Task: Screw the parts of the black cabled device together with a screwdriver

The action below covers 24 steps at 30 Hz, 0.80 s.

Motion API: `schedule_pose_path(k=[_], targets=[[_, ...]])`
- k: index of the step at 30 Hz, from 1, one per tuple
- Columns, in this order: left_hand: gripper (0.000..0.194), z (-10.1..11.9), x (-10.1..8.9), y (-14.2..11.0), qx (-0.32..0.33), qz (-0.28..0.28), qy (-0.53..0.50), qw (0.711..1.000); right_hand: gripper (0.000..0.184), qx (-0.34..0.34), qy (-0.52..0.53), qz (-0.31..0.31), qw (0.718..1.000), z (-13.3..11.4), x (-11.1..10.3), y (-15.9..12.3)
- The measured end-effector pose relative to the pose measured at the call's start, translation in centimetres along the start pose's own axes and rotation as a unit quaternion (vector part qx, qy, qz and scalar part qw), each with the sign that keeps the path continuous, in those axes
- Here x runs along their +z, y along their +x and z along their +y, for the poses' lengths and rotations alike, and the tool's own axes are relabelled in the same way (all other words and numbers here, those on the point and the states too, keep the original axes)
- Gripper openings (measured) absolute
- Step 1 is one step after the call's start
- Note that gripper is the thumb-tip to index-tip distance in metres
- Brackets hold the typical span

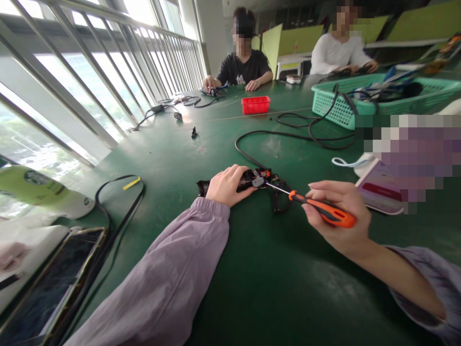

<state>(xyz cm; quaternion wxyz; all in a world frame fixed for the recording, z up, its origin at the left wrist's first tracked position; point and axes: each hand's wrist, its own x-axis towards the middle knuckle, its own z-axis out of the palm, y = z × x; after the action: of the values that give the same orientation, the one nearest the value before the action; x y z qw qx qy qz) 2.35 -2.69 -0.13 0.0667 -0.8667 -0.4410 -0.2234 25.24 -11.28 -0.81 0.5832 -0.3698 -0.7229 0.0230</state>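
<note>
Gripping the orange-and-black screwdriver point(324, 211) by its handle, my right hand point(345, 197) is pointing the shaft leftward, its tip sitting at a grey part point(258, 182) in the opened black corded appliance point(245, 180). That appliance is lying on the green table point(252, 269) to the left of this grip, its long axis running roughly left to right, and my left hand point(228, 186), the nearer one, is holding its barrel.

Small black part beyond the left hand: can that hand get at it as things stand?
Probably not yet: the left hand is holding the black device. Once freed, nothing visible on the green tabletop blocks its way to the small black part.
</note>
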Motion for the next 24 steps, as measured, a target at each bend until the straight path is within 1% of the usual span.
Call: schedule_pose_path(k=[2,6,8,10,12,14,16,18,22,24], targets=[[0.043,-0.01,0.02,0.01,-0.002,0.000,-0.003,1.000,0.043,-0.003,-0.009,0.013,1.000,0.02,0.01,0.07],[0.043,-0.05,0.06,0.03,-0.006,-0.003,-0.002,1.000,0.053,-0.009,0.023,0.036,0.999,0.43,0.12,0.00],[0.044,-0.10,0.09,0.05,-0.005,-0.006,0.001,1.000,0.053,-0.002,0.026,0.020,0.999,0.41,0.10,-0.08],[0.045,-0.13,0.11,0.07,-0.005,-0.009,0.000,1.000,0.050,0.008,0.014,0.002,1.000,0.23,0.04,-0.12],[0.045,-0.13,0.10,0.07,-0.005,-0.010,-0.002,1.000,0.045,0.013,-0.001,-0.002,1.000,0.12,0.02,-0.15],[0.044,-0.09,0.06,0.07,-0.006,-0.010,-0.004,1.000,0.044,0.016,-0.012,0.017,1.000,0.22,0.07,-0.19],[0.044,-0.02,-0.01,0.08,-0.006,-0.010,-0.002,1.000,0.047,0.015,-0.008,0.039,0.999,0.45,0.15,-0.23],[0.043,0.02,-0.07,0.09,-0.006,-0.009,0.001,1.000,0.050,0.012,0.002,0.047,0.999,0.56,0.18,-0.22],[0.044,0.04,-0.11,0.11,-0.006,-0.011,0.003,1.000,0.043,0.025,0.001,0.010,1.000,0.09,0.07,0.01],[0.045,0.05,-0.09,0.11,-0.006,-0.011,0.003,1.000,0.042,0.026,0.000,0.004,1.000,-0.13,0.03,0.10]])
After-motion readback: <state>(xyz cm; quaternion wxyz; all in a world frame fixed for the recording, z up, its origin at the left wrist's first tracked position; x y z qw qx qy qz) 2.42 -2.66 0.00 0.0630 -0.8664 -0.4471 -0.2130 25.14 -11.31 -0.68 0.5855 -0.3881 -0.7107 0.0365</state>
